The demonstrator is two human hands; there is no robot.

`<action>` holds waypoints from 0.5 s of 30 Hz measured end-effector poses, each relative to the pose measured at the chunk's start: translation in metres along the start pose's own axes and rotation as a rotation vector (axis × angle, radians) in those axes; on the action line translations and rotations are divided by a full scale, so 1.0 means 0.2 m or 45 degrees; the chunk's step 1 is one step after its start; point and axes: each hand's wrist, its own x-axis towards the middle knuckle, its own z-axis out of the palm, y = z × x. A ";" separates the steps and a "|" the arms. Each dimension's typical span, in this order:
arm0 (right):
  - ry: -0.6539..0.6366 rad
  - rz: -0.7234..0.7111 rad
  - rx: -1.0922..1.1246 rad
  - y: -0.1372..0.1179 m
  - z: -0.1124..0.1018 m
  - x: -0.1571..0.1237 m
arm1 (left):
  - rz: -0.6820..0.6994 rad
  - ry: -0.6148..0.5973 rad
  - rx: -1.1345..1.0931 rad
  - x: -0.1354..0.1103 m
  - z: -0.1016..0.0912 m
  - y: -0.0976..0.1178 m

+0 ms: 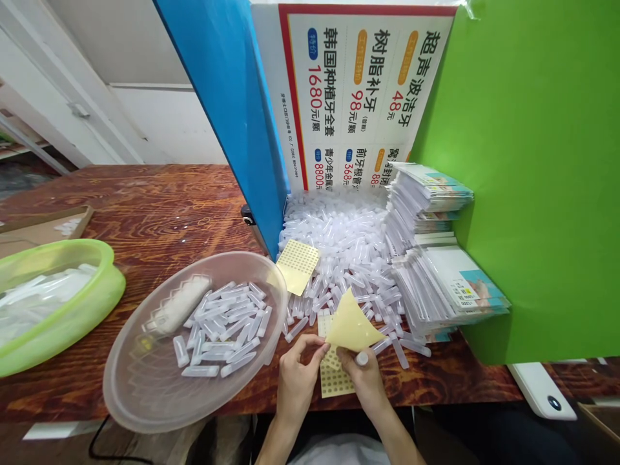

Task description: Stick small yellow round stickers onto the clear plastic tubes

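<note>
At far left, a lime-green basin (110, 274) of whitish contents stands on the wood-grained worktop (169, 219). To its right, a translucent pinkish basin (123, 378) holds loose capped tubes (227, 323). Beyond its rim a spare label sheet (297, 263) lies against the tube heap (341, 236), which fills the space before an upright price board (368, 97).

At centre, near the worktop's front edge, the left hand (296, 374) has its grip, thumb against forefinger, clamped on the edge of the yellow label sheet (353, 323). The right hand (368, 381) has its grip closed round a single tube (362, 358), of which chiefly the white end shows; its thumb meets the sheet's underside. The step in hand appears to be working a label loose; the next move would call for a steady sheet and a fine pinch.

The sheet is curled upward, its plain yellow face showing. Rows of small dots mark the sheet portion below; whether this is a second sheet cannot be told. At right stand card stacks (443, 284) beside a green panel (542, 194).
</note>
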 end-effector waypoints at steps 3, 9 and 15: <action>-0.025 0.089 0.033 -0.03 0.03 0.00 | 0.005 -0.008 0.025 0.00 -0.01 0.01; -0.011 0.156 0.117 -0.06 0.06 -0.01 | 0.080 -0.046 0.050 0.02 -0.02 0.04; 0.079 0.164 -0.049 -0.06 0.05 0.01 | 0.214 -0.058 0.181 0.01 0.00 0.04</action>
